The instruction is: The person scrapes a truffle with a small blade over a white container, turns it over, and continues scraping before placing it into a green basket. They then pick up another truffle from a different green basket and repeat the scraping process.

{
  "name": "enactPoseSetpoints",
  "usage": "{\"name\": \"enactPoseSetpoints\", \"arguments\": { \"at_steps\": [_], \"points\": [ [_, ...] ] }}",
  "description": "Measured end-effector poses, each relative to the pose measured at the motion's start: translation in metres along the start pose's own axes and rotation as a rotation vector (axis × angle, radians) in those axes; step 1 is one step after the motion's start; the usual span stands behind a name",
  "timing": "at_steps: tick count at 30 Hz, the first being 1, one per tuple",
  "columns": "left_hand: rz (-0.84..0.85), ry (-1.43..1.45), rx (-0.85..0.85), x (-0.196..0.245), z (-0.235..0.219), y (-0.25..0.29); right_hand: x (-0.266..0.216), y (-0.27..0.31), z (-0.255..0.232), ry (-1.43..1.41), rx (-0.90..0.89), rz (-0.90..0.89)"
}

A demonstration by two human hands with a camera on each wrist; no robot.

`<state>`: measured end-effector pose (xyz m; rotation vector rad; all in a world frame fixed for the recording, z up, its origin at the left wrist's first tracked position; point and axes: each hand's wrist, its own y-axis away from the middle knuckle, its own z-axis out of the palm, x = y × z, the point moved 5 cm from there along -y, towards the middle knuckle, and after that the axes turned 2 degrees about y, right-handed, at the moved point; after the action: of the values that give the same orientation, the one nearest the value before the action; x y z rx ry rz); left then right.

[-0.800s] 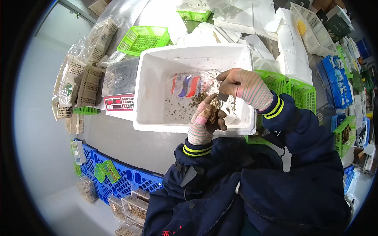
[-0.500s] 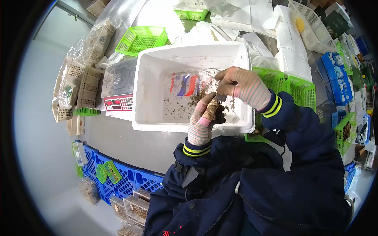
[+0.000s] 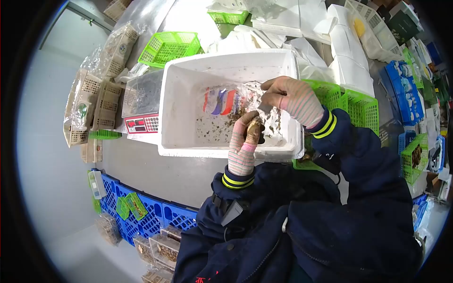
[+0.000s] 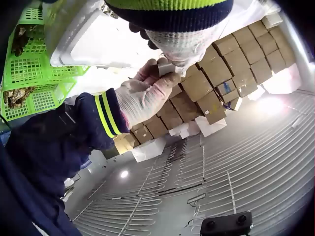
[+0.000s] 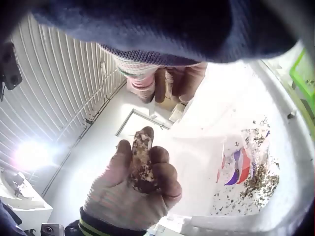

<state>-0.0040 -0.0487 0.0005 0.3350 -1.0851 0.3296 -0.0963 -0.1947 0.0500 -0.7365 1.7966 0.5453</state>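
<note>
The left hand (image 3: 243,144), in a striped glove with dirty brown fingertips, grips a knobbly brown and whitish piece (image 3: 253,129) over the white foam box (image 3: 231,153). In the right wrist view its fingers curl around this long, speckled piece (image 5: 142,162). Up and to the right, the right hand (image 3: 298,100) pinches a small flat grey blade (image 4: 167,70) between thumb and fingers, close above the piece but apart from it. Dark crumbs (image 5: 261,184) lie on the box floor beside a red and blue printed plastic sheet (image 3: 221,102).
Left of the box stands a scale (image 3: 142,124) with a red panel. Green baskets (image 3: 170,49) are behind and to the right of it (image 3: 361,111). White cloths or sheets (image 3: 349,70) lie at the back right. Blue crates (image 3: 151,210) and clear tubs (image 3: 165,250) stand lower left.
The left hand has turned and shifted slightly, so the piece now stands more upright in its grip. The right hand with the blade has lifted a little away from the piece.
</note>
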Motion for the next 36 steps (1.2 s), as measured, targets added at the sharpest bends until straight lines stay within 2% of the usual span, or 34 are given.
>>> {"name": "enactPoseSetpoints", "arguments": {
  "at_steps": [1, 3, 5, 6, 7, 9, 10, 11, 13, 14, 15, 17, 18, 19, 21, 23, 25, 27, 29, 31, 32, 33, 34, 36],
  "points": [
    [-0.001, -0.013, 0.001, 0.002, 0.000, -0.001, 0.004, -0.002, -0.003, -0.022, 0.017, 0.132],
    [0.001, -0.058, 0.098, 0.001, 0.002, -0.001, 0.014, 0.001, 0.002, -0.024, -0.018, 0.137],
    [-0.012, -0.065, 0.076, -0.003, 0.000, -0.001, 0.003, 0.003, 0.008, -0.021, -0.056, -0.088],
    [-0.013, -0.067, 0.073, -0.003, 0.001, -0.001, 0.006, 0.000, 0.006, 0.008, -0.078, -0.010],
    [-0.006, -0.044, 0.066, -0.002, 0.002, -0.002, 0.005, -0.001, 0.004, 0.009, -0.078, -0.013],
    [-0.002, -0.021, 0.064, -0.001, 0.003, -0.003, 0.012, -0.001, -0.004, -0.016, -0.010, 0.136],
    [0.013, -0.006, 0.052, 0.001, 0.005, -0.004, -0.002, 0.005, 0.000, -0.121, -0.036, 0.063],
    [0.021, 0.007, 0.041, 0.001, 0.005, -0.002, 0.003, 0.003, 0.000, -0.124, -0.038, 0.068],
    [0.027, 0.000, 0.030, -0.001, 0.004, -0.004, 0.006, -0.003, 0.001, 0.118, -0.105, -0.035],
    [0.056, -0.091, 0.038, 0.001, 0.003, -0.004, 0.009, -0.001, -0.005, 0.054, -0.013, 0.057],
    [0.085, -0.183, 0.052, 0.002, 0.002, -0.004, 0.005, 0.000, -0.005, 0.055, -0.018, 0.053],
    [0.075, -0.161, 0.077, 0.004, 0.002, -0.001, -0.007, 0.005, -0.001, 0.062, -0.079, -0.150],
    [0.095, -0.194, 0.088, 0.003, 0.002, -0.001, -0.006, 0.004, 0.002, 0.099, -0.087, -0.163],
    [0.123, -0.225, 0.096, 0.004, 0.002, -0.003, -0.006, 0.004, 0.000, 0.100, -0.083, -0.163],
    [0.149, -0.254, 0.122, 0.006, 0.001, -0.004, 0.000, -0.001, -0.008, 0.035, 0.023, 0.025],
    [0.172, -0.259, 0.130, 0.005, 0.000, -0.001, -0.005, 0.005, -0.002, -0.026, -0.015, 0.004],
    [0.188, -0.291, 0.150, 0.003, 0.001, -0.001, -0.011, 0.006, 0.004, 0.116, -0.093, -0.101],
    [0.233, -0.492, 0.208, 0.007, 0.000, 0.000, -0.015, 0.007, 0.002, 0.109, -0.076, -0.123],
    [0.208, -0.523, 0.230, 0.007, -0.001, 0.002, -0.018, 0.010, 0.002, 0.088, -0.053, -0.155],
    [0.294, -0.665, 0.217, 0.010, 0.003, 0.002, -0.016, 0.012, 0.004, 0.111, -0.057, -0.151],
    [0.270, -0.471, 0.235, 0.006, 0.002, 0.002, -0.010, 0.007, -0.001, 0.111, 0.010, -0.080],
    [0.273, -0.472, 0.236, 0.008, 0.001, 0.001, -0.005, 0.005, -0.004, 0.109, 0.072, -0.008],
    [0.273, -0.544, 0.242, 0.011, 0.002, 0.003, -0.009, 0.007, -0.002, 0.054, 0.043, -0.088],
    [0.271, -0.616, 0.242, 0.011, 0.003, 0.004, -0.012, 0.008, 0.004, 0.047, -0.009, -0.073]
  ]
}}
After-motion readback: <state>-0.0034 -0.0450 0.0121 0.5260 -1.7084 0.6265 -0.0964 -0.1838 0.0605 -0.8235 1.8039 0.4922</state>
